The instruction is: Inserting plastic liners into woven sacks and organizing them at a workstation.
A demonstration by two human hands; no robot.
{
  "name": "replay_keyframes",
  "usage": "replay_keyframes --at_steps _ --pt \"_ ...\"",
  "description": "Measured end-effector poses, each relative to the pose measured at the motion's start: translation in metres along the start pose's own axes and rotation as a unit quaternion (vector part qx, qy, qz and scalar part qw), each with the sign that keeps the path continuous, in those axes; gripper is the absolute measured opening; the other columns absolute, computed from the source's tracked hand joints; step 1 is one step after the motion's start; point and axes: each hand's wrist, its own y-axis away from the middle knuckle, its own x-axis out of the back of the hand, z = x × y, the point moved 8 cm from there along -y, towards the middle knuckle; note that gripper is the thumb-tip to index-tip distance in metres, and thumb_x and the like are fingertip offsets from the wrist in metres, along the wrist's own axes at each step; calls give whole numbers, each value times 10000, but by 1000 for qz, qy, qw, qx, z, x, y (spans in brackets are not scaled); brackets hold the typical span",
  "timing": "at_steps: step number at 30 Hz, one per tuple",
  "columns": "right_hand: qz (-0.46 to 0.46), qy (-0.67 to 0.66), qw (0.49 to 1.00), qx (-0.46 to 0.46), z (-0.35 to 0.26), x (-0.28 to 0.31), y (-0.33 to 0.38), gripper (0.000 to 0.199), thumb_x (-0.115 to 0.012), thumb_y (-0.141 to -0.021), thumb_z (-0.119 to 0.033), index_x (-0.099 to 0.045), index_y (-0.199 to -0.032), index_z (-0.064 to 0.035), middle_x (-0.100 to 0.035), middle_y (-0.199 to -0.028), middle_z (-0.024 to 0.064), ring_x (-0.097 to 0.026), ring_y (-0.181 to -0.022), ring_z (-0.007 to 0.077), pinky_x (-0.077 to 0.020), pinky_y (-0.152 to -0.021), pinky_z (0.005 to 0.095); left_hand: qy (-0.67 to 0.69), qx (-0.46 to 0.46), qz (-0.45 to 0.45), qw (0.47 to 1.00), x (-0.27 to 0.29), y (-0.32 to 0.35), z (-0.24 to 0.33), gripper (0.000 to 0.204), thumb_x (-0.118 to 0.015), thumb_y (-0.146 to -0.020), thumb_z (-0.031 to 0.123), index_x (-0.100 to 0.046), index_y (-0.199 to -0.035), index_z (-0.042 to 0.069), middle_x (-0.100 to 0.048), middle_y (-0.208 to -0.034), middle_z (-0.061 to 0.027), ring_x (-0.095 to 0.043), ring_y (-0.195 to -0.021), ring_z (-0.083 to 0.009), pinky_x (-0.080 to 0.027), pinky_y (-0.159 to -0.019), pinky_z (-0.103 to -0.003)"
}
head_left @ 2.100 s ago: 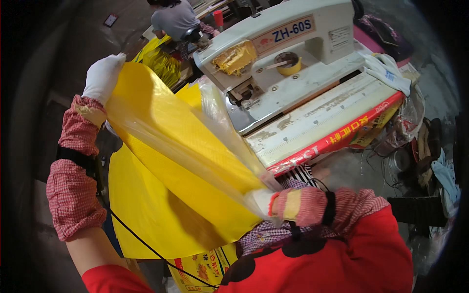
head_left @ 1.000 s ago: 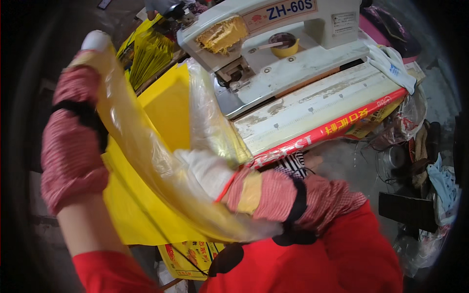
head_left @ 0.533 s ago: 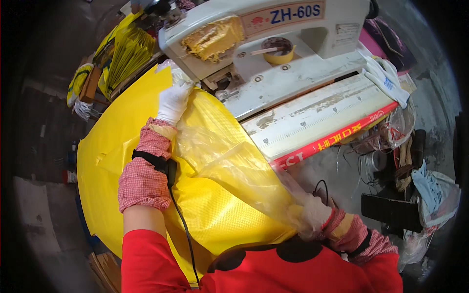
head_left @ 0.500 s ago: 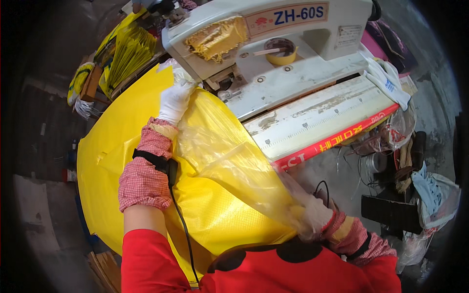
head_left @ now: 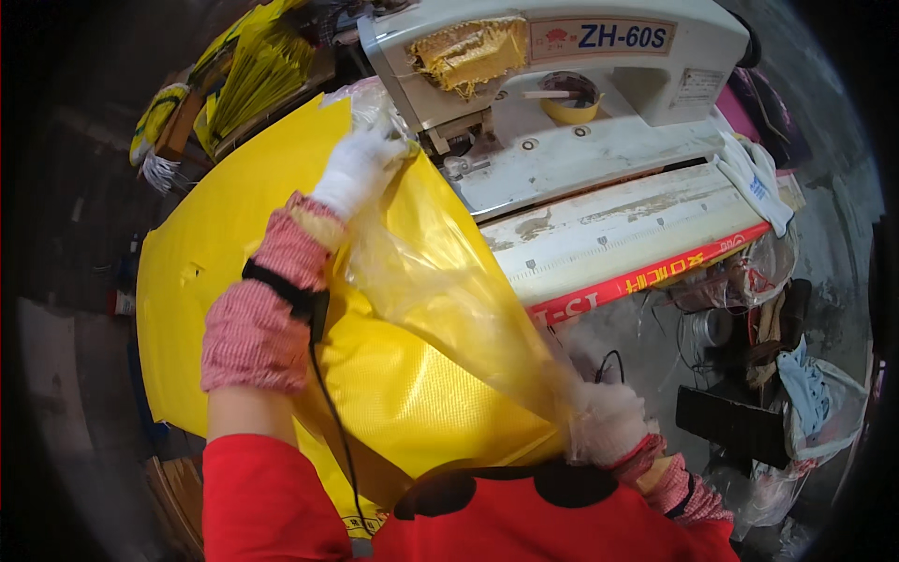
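Note:
A large yellow woven sack (head_left: 225, 253) with a clear plastic liner (head_left: 421, 281) lies across my lap and the left of the table. My left hand (head_left: 361, 169), in a white glove, is closed on the sack's far edge, close beside the needle end of a white sewing machine (head_left: 440, 103). My right hand (head_left: 604, 421), gloved too, grips the sack's near right corner, with the clear liner over its fingers. Between both hands the sack's edge runs taut and slanting, along the machine bed's left end. Fingertips of the right hand are partly hidden by the plastic.
A tape roll (head_left: 573, 108) lies on the machine bed. A white ruled board (head_left: 609, 234) with a red front strip borders the sack. White gloves (head_left: 754, 183) rest at its right end. Folded yellow sacks (head_left: 257, 84) are stacked at far left. A plastic bag (head_left: 824, 403) hangs at right.
My left hand has shifted slightly right relative to my body, still holding the sack's edge by the machine. The right hand stays at the near corner. The whole view has moved a little.

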Motion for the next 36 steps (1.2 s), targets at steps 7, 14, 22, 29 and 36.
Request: replay_keyframes --at_steps 7,14,22,29,36 --pt "-224 215 944 -112 1 -45 -16 275 -488 -865 -299 -518 -1038 -88 -613 -866 43 -600 -827 165 -490 -668 315 195 212 -148 946 -11 4 -25 164 -524 -838 203 -636 -902 102 -639 -865 -156 -613 -797 -300 -478 -752 -325" --pt "-96 250 955 127 -58 -38 -86 271 -544 -813 -254 -568 -1012 -72 -596 -928 125 -574 -934 242 -471 -767 356 -120 162 -205 958 11 -35 -126 313 -471 -827 300 -590 -1029 93 -629 -951 -155 -608 -859 -334 -487 -760 -385" --pt "-86 271 935 214 -76 -37 -209 276 -613 -753 -245 -656 -946 -52 -654 -898 151 -640 -782 269 -503 -696 351 -93 -27 -12 995 83 -56 -89 240 -573 -798 156 -600 -1013 54 -612 -982 -128 -585 -868 -321 -463 -788 -363" --pt "-138 126 963 193 -70 22 -255 217 -620 -747 -193 -664 -925 -79 -663 -821 130 -635 -711 284 -501 -641 359 133 -169 -131 968 164 -57 119 156 -694 -688 83 -621 -824 57 -611 -857 -69 -578 -865 -262 -446 -782 -353" --pt "-127 204 926 292 -75 7 -269 238 -633 -730 -218 -661 -928 -88 -661 -834 126 -632 -733 289 -500 -649 364 202 -366 -219 882 124 -52 235 303 -646 -725 256 -585 -919 32 -603 -809 -61 -575 -775 -264 -453 -728 -337"
